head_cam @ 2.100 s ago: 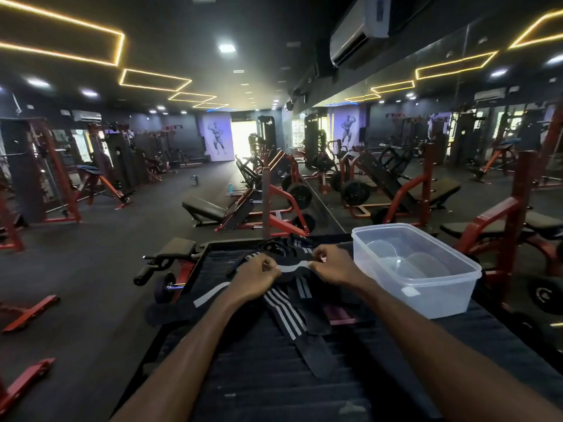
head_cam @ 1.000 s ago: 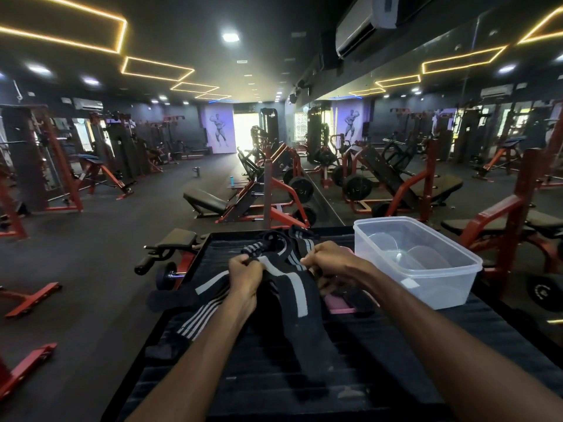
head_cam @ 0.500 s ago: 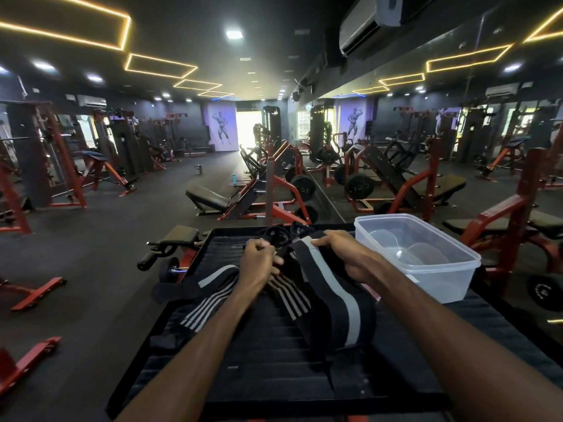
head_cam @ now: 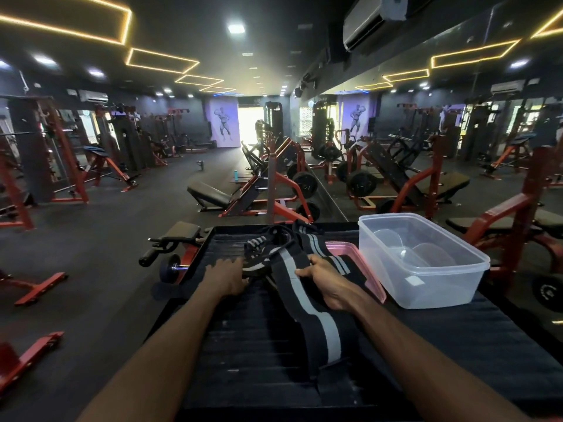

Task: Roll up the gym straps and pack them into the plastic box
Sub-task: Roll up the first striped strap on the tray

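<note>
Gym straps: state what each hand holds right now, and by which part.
The right hand grips the wide black strap with the grey stripe at its far end. The left hand rests on the strap pile; whether it grips anything cannot be told.

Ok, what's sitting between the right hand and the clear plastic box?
In the head view, a pink lid lies flat between the right hand and the clear plastic box, partly under striped black straps.

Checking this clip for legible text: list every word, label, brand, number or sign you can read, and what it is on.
None can be read.
Plastic box: small white sticker on its near wall, too blurred to read.
Weight plate at the right edge: pale markings, too small to read.
Wall poster: a figure only, no legible lettering.
Strap: plain stripes, no brand visible.
</note>
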A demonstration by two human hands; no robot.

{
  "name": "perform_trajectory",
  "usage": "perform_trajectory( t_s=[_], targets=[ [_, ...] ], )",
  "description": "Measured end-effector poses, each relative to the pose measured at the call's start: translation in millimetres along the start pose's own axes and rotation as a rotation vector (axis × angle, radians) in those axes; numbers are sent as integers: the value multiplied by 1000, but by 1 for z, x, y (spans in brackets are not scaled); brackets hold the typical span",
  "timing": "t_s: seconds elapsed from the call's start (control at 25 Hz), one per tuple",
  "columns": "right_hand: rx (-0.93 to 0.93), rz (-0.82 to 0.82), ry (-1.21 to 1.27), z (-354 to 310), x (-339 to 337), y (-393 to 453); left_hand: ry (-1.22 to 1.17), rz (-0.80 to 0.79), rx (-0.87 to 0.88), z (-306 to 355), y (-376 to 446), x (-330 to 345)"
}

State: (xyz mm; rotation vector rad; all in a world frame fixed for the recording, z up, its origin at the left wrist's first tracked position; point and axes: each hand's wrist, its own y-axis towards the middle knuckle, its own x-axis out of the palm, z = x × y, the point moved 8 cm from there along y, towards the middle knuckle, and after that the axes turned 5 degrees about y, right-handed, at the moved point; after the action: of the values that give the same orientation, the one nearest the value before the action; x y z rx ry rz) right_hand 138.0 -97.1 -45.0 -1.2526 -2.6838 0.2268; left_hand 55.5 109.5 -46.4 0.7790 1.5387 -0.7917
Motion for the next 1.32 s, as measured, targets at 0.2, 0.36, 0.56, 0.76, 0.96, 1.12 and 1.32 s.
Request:
perform_trajectory(
  t_s=[0.2, 0.36, 0.56, 0.76, 0.96, 1.12, 1.32],
  targets=[
    [7, -6, -221, 22, 8, 14, 235, 224, 53, 1, -11, -21],
    [-16, 73, -244, 21, 5, 12, 260, 326, 69, 1, -25, -52],
    [-51, 164, -167, 17, 12, 8, 255, 434, 142, 9, -54, -81],
    [-71, 159, -147, 11, 22, 10, 336, 173, 215, 18, -83, -70],
    [-96, 189, -145, 7, 23, -1, 141, -184, 263, 26, -111, -51],
    [-96, 196, -116, 11, 18, -7, 33, -397, 278, 37, -128, -42],
    [-126, 227, -86, 5, 10, -11, -110, -400, 258, 43, -118, -30]
  ],
)
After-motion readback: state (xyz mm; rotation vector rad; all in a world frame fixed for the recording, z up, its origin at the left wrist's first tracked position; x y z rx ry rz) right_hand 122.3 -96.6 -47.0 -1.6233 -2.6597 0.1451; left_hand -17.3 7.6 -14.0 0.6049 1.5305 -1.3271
